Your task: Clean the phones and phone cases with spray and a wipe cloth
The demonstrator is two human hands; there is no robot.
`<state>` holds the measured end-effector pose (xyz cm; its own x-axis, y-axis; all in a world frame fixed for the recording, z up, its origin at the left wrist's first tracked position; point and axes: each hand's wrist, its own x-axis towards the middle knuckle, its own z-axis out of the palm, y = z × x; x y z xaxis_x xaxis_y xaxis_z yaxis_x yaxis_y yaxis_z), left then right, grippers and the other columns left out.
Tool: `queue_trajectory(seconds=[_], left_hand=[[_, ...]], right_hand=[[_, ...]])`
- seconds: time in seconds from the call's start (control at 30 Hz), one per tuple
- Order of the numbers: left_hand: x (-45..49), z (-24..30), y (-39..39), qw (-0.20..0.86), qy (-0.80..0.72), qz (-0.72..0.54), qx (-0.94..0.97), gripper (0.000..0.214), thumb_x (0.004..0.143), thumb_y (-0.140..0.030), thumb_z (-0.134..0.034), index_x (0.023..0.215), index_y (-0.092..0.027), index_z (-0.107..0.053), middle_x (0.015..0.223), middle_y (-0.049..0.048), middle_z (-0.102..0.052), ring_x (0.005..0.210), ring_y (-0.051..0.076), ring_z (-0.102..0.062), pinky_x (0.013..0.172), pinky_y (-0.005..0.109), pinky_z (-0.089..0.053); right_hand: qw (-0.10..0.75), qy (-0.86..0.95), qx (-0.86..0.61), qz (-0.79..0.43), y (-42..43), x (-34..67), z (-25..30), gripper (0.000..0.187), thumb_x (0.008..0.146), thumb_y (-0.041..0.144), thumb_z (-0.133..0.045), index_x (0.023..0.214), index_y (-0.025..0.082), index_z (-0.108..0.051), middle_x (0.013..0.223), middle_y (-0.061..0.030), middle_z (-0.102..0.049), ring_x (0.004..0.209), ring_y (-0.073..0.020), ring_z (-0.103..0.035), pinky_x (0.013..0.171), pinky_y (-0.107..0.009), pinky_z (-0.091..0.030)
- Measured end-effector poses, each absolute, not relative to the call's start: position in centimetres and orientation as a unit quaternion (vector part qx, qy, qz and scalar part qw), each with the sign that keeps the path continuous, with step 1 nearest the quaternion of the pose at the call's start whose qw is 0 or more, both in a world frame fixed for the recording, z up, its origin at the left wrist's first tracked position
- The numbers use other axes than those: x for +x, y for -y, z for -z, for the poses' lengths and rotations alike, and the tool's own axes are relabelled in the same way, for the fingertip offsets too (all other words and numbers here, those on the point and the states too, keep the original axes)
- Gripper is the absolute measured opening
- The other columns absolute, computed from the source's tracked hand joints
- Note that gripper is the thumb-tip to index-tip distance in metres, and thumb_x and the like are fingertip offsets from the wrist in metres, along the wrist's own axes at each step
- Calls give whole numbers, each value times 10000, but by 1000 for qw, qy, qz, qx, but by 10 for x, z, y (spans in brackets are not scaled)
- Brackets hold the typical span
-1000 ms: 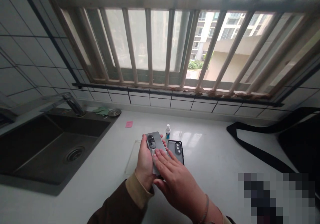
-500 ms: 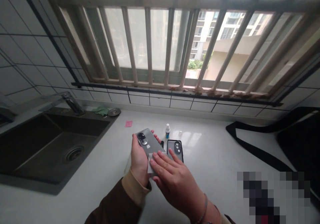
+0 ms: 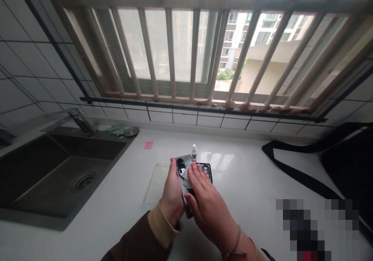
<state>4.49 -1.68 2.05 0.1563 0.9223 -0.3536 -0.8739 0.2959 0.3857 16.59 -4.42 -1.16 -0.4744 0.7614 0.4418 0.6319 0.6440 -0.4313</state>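
My left hand (image 3: pixel 172 195) is closed along the side of a grey smartphone (image 3: pixel 184 190), its back and camera bump facing up. Under the fingers of my right hand (image 3: pixel 208 200), a folded white wipe (image 3: pixel 187 178) is pressed on the phone's back beside the cameras. Just behind my right fingers, a black-rimmed phone case (image 3: pixel 206 169) lies on the counter, partly hidden. A small white bottle (image 3: pixel 194 151) stands beyond the phone. To the left of my left hand lies a flat clear rectangular piece (image 3: pixel 150 184).
A sink (image 3: pixel 55 167) with a faucet (image 3: pixel 83 123) is set into the white counter (image 3: pixel 247 210) at left. A pink note (image 3: pixel 148 145) and a small clear item (image 3: pixel 209 155) lie farther back. A black strap (image 3: pixel 300 181) rests at right; a barred window (image 3: pixel 171 55) rises behind.
The phone has turned more upright in view and shifted right. My right hand has slid the wipe up from its lower end to the cameras. More of the clear piece shows.
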Motion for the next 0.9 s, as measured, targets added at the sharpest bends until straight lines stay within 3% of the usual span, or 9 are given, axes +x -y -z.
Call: queue_trajectory(seconds=[0.17, 0.37, 0.53, 0.7, 0.9], left_hand=[[47, -20, 19, 753, -271, -597, 50, 614, 1017, -632, -498, 1231, -102, -723, 1095, 181, -781, 1034, 304, -760, 1044, 465, -567], [25, -24, 10, 634, -338, -693, 58, 645, 1002, -710, -429, 1059, -144, -733, 924, 123, -759, 797, 261, -750, 781, 425, -636], [11, -33, -2, 530, -339, -777, 20, 642, 1046, -664, -363, 999, -134, -723, 889, 109, -734, 850, 230, -748, 875, 387, -622], [8, -28, -6, 535, -318, -782, -2, 678, 1044, -682, -316, 927, -136, -702, 810, 98, -695, 766, 223, -722, 840, 393, -625], [7, -30, -5, 593, -317, -740, -29, 704, 1050, -668, -296, 899, -116, -705, 795, 116, -694, 738, 233, -714, 868, 445, -628]], right_hand=[[326, 839, -418, -119, 44, 165, 11, 663, 1087, 334, -495, 1686, 161, -269, 1726, -140, -263, 1612, -331, -211, 1279, -604, -319], [330, 842, -388, -177, 48, 163, 7, 615, 1063, 280, -528, 1643, 130, -387, 1677, -151, -378, 1558, -304, -370, 1244, -502, -421], [372, 846, -349, -157, 50, 159, 6, 532, 1023, 147, -537, 1555, 148, -539, 1590, -138, -525, 1503, -284, -467, 1237, -467, -448], [384, 873, -290, -76, 50, 158, 2, 434, 1032, 129, -567, 1462, 113, -622, 1511, -140, -613, 1473, -288, -514, 1236, -473, -462], [400, 892, -205, -44, 47, 163, -1, 359, 1044, 103, -586, 1381, 191, -675, 1449, -33, -681, 1441, -206, -556, 1278, -408, -414]])
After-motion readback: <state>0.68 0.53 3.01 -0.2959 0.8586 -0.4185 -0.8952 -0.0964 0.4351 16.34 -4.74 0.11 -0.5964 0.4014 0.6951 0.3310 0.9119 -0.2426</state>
